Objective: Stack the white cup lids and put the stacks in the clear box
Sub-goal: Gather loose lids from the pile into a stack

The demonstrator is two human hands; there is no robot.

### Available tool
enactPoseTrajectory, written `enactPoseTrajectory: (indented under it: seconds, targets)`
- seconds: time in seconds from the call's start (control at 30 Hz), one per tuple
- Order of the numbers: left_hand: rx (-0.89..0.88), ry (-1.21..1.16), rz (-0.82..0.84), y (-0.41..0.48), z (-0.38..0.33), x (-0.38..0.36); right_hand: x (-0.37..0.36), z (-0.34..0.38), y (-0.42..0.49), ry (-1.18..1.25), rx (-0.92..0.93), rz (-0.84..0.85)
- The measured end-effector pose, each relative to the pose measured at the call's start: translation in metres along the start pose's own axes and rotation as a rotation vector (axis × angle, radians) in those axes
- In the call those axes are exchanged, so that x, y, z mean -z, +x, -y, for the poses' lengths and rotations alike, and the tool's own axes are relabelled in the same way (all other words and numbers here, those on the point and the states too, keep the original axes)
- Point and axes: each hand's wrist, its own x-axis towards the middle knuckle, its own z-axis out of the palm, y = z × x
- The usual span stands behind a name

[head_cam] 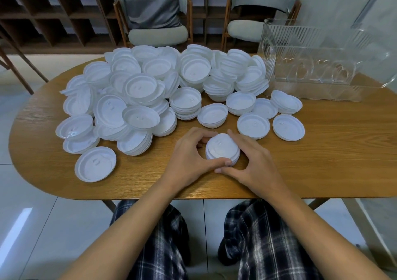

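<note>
Wooden table (322,161): lids (139,86), clear box (311,71)

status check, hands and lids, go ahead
Left hand and right hand grip a small lid stack. Clear box empty, far right. Loose lids lie between.

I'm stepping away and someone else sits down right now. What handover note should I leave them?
Left hand and right hand: both grip a small stack of lids near the front of the table.
Clear box: far right, no lids visible inside.
Done: this one stack is formed.
Left: put it in the box, then stack and box the loose pile behind it.
</note>
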Motion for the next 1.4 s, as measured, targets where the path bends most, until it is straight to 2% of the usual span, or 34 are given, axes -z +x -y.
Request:
enactPoseTrajectory:
  seconds: [0.67, 0.8, 0.9, 1.03, 1.4]
  targets:
    - [-0.002, 0.039, 0.039, 0.002, 0.002, -0.004, -0.001, 0.000, -0.002, -0.153, 0.032, 0.036]
    - [-0.087, 0.063, -0.084, 0.007, 0.001, -0.002, -0.002, 0.001, -0.003, -0.140, 0.042, -0.010]
    - [-0.138, 0.206, -0.200, 0.020, 0.012, -0.003, -0.002, 0.002, -0.001, -0.121, -0.004, -0.033]
    - [-0.189, 0.319, -0.151, 0.037, 0.021, -0.008, -0.002, 0.002, 0.000, -0.091, -0.012, -0.042]
    - [-0.190, 0.200, -0.275, 0.029, 0.015, 0.000, -0.002, -0.001, 0.001, -0.079, 0.017, -0.061]
